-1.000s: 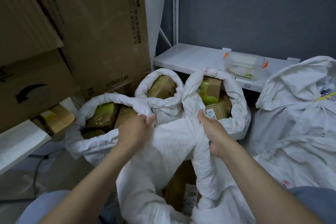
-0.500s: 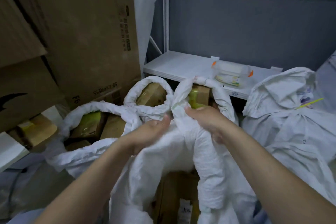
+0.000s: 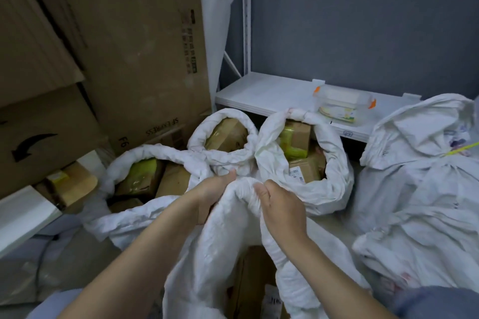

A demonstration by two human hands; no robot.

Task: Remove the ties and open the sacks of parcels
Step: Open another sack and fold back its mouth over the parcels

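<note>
Both hands, left (image 3: 213,193) and right (image 3: 281,206), gripping the near sack's (image 3: 225,241) rolled white rim, open sacks of parcels (image 3: 298,147) just beyond.

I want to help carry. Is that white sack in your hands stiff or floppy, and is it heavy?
Probably floppy: the sack bunches and wrinkles where the left hand and right hand grip its rim. Likely heavy too, since a cardboard box shows inside it.

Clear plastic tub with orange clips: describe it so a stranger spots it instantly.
Find the white metal shelf against the grey wall. On it, behind the open white sacks, sits the clear plastic tub. Only it has orange clips.
</note>
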